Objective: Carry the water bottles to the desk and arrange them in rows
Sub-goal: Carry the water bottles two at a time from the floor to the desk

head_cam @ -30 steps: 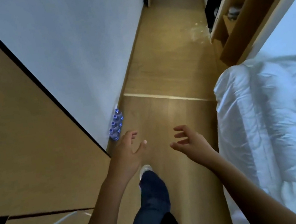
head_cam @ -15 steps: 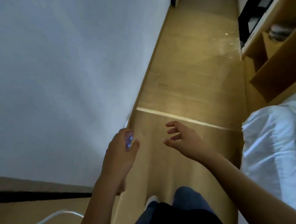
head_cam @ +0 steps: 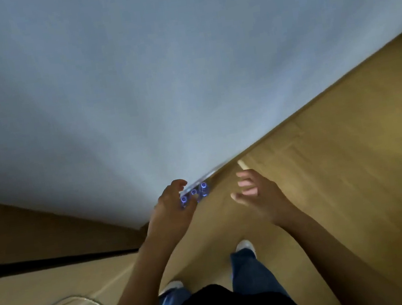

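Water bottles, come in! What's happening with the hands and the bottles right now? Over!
Left hand open, reaching. Right hand open, holding nothing. Water bottles standing on floor against wall, not gripped. Nothing in the way.

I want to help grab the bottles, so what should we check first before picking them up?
1. Bottles in view, by the wall: ok.
2. Bottles upright, caps up: ok.
3. Left hand free and open: ok.
4. Right hand free and open: ok.
5. Hands touching a bottle: not ok, both above them.
6. How many bottles stand there: cannot tell, left hand covers some.
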Demonstrator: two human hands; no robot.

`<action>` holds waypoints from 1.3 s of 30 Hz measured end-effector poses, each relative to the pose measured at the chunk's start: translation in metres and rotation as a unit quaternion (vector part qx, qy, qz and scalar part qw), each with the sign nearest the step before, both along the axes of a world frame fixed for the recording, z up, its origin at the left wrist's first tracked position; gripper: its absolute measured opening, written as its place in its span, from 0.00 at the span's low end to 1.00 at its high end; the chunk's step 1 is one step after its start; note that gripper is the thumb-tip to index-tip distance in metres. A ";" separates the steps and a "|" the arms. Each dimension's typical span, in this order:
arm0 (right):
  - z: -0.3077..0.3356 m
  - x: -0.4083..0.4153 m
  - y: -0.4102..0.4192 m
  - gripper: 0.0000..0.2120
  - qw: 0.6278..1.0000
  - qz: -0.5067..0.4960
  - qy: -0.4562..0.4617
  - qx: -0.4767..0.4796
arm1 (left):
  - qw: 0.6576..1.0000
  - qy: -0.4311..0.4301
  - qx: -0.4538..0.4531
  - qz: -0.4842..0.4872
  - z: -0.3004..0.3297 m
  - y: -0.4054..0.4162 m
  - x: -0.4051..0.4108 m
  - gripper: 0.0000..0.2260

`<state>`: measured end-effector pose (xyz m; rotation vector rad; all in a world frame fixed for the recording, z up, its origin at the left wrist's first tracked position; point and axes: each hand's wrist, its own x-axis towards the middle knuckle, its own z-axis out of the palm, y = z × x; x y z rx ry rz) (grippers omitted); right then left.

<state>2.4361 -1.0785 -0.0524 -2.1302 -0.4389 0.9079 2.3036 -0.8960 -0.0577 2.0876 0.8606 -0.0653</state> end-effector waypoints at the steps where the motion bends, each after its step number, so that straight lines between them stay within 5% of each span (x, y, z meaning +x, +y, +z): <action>1: 0.000 0.014 -0.003 0.27 1.000 0.020 -0.002 -0.002 | 1.000 0.008 0.000 0.011 -0.001 -0.009 0.009 0.16; 19: -0.054 0.093 0.021 0.27 0.988 0.148 0.009 -0.041 | 0.988 -0.007 0.008 0.156 -0.073 -0.026 0.047 0.14; 39: -0.294 0.169 0.061 0.25 0.969 0.239 0.004 -0.056 | 0.964 0.019 -0.001 0.264 -0.309 -0.042 0.101 0.17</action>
